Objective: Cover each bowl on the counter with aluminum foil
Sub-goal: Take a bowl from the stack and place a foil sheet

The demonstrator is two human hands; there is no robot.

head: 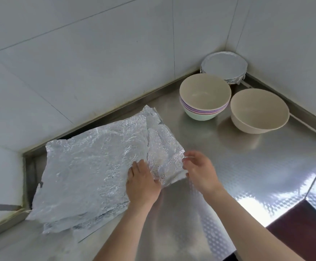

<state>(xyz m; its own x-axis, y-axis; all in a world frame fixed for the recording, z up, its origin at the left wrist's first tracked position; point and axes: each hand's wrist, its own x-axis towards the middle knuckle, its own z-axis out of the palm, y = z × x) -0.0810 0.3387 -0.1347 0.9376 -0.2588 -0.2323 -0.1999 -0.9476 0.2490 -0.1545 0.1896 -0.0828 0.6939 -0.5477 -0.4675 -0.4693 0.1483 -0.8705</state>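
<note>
A pile of crinkled aluminum foil sheets (pixel 89 166) lies on the steel counter (pixel 257 166) at the left. My left hand (pixel 142 183) presses flat on the pile's near right part. My right hand (pixel 198 170) pinches the right edge of the top sheet and lifts it slightly. At the back right stand a stack of several bowls (pixel 205 97), a single beige bowl (pixel 259 110) beside it, and a foil-covered bowl (pixel 225 66) in the corner.
Tiled walls (pixel 97 53) close the counter at the back and right. The counter's front edge and a dark floor (pixel 300 228) show at the lower right. A gap runs along the wall behind the foil.
</note>
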